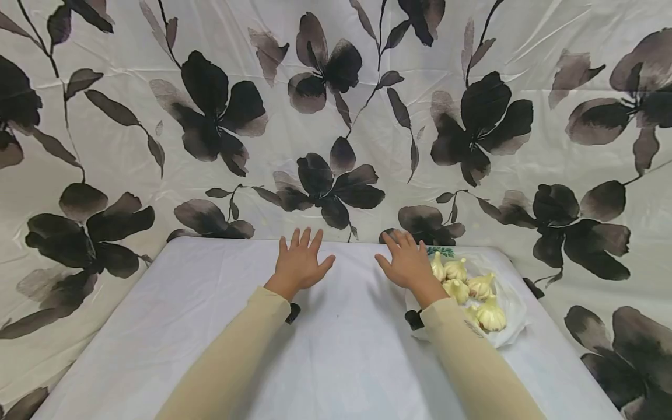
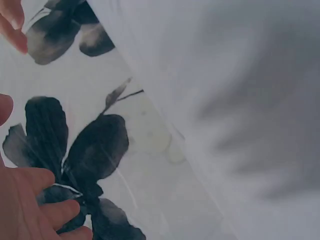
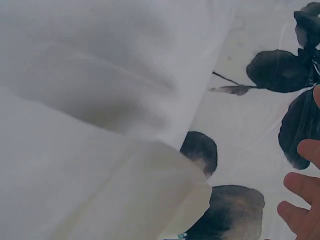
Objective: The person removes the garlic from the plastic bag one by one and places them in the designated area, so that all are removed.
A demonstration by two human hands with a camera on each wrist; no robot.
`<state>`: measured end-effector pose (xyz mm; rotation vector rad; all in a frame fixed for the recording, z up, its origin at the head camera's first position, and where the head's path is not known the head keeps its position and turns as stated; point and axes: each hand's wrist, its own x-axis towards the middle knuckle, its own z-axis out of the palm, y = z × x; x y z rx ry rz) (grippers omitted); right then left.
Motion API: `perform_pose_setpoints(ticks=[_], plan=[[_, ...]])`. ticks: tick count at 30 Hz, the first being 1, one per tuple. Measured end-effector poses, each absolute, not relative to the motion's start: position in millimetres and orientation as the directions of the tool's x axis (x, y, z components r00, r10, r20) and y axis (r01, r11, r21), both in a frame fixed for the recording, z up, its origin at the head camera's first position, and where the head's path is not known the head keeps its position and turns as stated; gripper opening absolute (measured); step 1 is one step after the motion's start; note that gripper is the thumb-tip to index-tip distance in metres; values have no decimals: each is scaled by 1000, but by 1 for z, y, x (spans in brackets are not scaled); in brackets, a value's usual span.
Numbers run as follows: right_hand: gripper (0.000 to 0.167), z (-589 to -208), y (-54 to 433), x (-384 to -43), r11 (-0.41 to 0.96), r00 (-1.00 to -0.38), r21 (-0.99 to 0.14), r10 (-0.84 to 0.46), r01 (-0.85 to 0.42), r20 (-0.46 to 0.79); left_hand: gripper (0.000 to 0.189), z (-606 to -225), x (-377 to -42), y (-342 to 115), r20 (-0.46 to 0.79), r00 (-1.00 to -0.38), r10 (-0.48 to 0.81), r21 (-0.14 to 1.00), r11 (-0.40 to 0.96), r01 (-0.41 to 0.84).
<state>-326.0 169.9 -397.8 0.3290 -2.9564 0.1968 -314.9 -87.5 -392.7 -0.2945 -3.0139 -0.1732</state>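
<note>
My left hand (image 1: 300,261) hovers over the far middle of the white table, fingers spread and holding nothing. To its right my right hand (image 1: 408,263) is held out the same way, also with nothing in it. Beside and partly behind the right hand and forearm lie several garlic bulbs (image 1: 492,315) on a white plastic bag (image 1: 511,303). The forearm hides part of the bag. In the left wrist view, fingers of the left hand (image 2: 30,210) show at the left edge; in the right wrist view, the right hand's fingers (image 3: 302,187) reach in from the right edge.
A white cloth covers the table (image 1: 210,326), whose far edge meets a hanging sheet (image 1: 399,146) with dark flowers. Green print (image 1: 440,251) shows at the bag's far end. Each wrist carries a dark band (image 1: 293,313).
</note>
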Motion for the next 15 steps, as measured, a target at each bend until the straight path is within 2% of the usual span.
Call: perform_pose_setpoints(ticks=[8,15], plan=[[63,-396,184,-318,967,-960,-111,-206,-229,189,77,-393,-311,-67,106,-973,206,105,971,217],[61,-393,198,-312,966,-959,-113,-207,-231,196,75,-393,-307,-46,78,-971,227,161,958,237]])
